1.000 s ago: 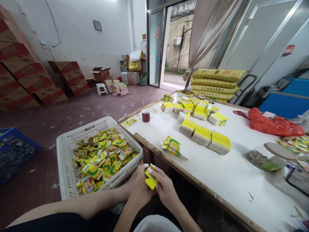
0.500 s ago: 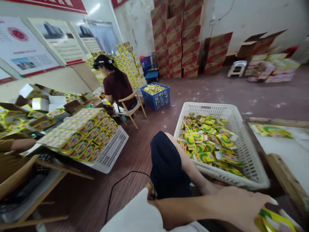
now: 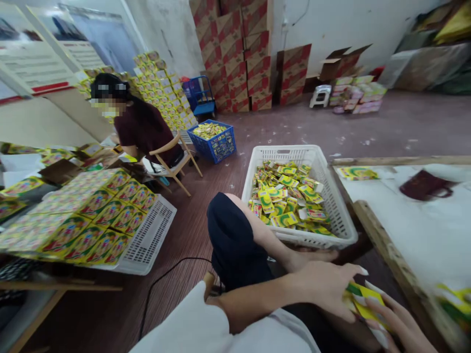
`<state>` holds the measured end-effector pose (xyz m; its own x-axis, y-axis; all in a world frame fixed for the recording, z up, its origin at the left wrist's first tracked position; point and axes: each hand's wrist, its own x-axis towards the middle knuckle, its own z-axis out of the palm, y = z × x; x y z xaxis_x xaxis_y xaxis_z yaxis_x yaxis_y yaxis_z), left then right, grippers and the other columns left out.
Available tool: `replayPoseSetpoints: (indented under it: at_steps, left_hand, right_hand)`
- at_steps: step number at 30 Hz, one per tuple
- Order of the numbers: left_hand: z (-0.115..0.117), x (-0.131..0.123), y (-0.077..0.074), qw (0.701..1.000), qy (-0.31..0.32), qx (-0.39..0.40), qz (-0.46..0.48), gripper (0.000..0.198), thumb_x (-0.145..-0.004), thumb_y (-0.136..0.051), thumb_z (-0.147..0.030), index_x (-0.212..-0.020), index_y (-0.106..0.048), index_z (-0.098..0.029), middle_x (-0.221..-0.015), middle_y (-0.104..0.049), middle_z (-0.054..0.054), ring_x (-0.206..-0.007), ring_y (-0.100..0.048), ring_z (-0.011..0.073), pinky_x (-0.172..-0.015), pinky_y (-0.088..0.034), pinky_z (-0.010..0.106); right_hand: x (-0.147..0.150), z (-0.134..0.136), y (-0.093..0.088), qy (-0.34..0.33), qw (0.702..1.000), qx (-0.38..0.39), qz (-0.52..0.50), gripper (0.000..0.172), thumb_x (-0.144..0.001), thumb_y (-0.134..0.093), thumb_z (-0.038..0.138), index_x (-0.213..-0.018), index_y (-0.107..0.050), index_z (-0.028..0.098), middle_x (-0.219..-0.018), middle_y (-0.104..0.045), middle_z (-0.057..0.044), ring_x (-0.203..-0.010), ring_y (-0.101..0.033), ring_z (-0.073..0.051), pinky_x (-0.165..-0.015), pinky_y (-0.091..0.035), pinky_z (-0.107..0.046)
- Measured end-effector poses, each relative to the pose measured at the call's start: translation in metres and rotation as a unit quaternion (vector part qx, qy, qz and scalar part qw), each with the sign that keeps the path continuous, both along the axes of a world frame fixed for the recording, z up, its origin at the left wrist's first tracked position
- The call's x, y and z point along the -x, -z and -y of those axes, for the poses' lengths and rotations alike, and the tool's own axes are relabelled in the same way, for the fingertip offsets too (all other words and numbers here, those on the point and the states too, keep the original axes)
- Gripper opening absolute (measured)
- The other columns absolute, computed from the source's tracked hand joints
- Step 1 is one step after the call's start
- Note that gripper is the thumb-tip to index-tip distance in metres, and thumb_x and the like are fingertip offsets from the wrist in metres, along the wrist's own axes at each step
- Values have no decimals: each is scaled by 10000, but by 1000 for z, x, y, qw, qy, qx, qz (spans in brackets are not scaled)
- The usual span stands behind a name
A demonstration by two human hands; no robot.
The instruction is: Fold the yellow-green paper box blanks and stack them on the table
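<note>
My left hand (image 3: 324, 287) and my right hand (image 3: 395, 326) together hold a small yellow and green packet (image 3: 364, 301) low at the right, above my lap. The left fingers press on its top, the right fingers grip it from below. Just beyond my knee stands a white plastic basket (image 3: 333, 196) filled with several yellow and green packets (image 3: 287, 198). The basket sits against the corner of the white-topped table (image 3: 415, 230).
A dark red cup (image 3: 425, 185) and a flat packet (image 3: 356, 172) lie on the table. To the left, trays of boxed goods (image 3: 91, 211) rest on a white crate. A co-worker (image 3: 142, 125) sits on a wooden chair by a blue basket (image 3: 213, 139). Cartons (image 3: 239, 54) line the wall.
My view has swung from the table to the left side of the room, then slightly back. Both hands have kept hold of the packet throughout.
</note>
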<state>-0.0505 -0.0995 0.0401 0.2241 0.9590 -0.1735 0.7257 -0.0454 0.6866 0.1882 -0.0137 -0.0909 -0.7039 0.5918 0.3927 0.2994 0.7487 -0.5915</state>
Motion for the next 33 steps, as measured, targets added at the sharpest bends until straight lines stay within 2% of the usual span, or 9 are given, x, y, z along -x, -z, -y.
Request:
replayPoseSetpoints:
  at_steps: [5, 10, 14, 23, 27, 33]
  left_hand:
    - [1, -7, 7, 999, 30, -15, 2, 965, -721, -755, -460, -1512, -272, -190, -1323, -659, 124, -1167, -671, 336, -927, -550, 422]
    - [1, -13, 13, 999, 41, -27, -8, 968, -728, -749, -535, -1504, -308, -161, -1330, -651, 177, -1152, -675, 371, -934, -548, 456]
    - [0, -15, 14, 998, 40, -47, 1, 940, -765, -694, -587, -1506, -316, -149, -1327, -654, 183, -1149, -675, 385, -940, -551, 480]
    - [2, -14, 12, 999, 38, -27, 12, 953, -760, -730, -564, -1512, -317, -147, -1366, -632, 185, -1204, -651, 367, -982, -538, 475]
    - [3, -13, 14, 999, 39, -27, 10, 937, -764, -711, -583, -1504, -325, -156, -1364, -634, 175, -1201, -654, 363, -972, -542, 461]
    - [3, -14, 10, 999, 34, -26, 9, 905, -755, -730, -555, -1484, -358, -168, -1352, -644, 163, -1205, -655, 356, -1000, -528, 454]
  right_hand:
    - [0, 31, -19, 35, 999, 15, 13, 335, -906, -511, 391, -1174, -683, 287, -1323, -626, -102, -1188, -650, -318, -923, -575, -439]
    - [0, 48, -23, 75, 997, -19, 4, 336, -936, -491, 404, -1210, -637, 274, -1340, -614, -108, -1160, -669, -296, -912, -583, -403]
    - [0, 48, -23, 85, 996, -33, 10, 348, -950, -474, 419, -1230, -621, 272, -1369, -598, -113, -1174, -665, -298, -932, -576, -405]
    - [1, 47, -18, 86, 995, -42, 17, 339, -952, -466, 412, -1226, -617, 281, -1351, -610, -106, -1157, -675, -294, -919, -578, -396]
    - [1, 49, -19, 82, 996, -38, 21, 329, -965, -449, 397, -1221, -614, 274, -1351, -604, -110, -1159, -673, -293, -915, -577, -396]
    - [2, 49, -21, 94, 995, -7, 15, 342, -956, -473, 418, -1213, -628, 254, -1353, -596, -120, -1193, -651, -308, -965, -559, -425]
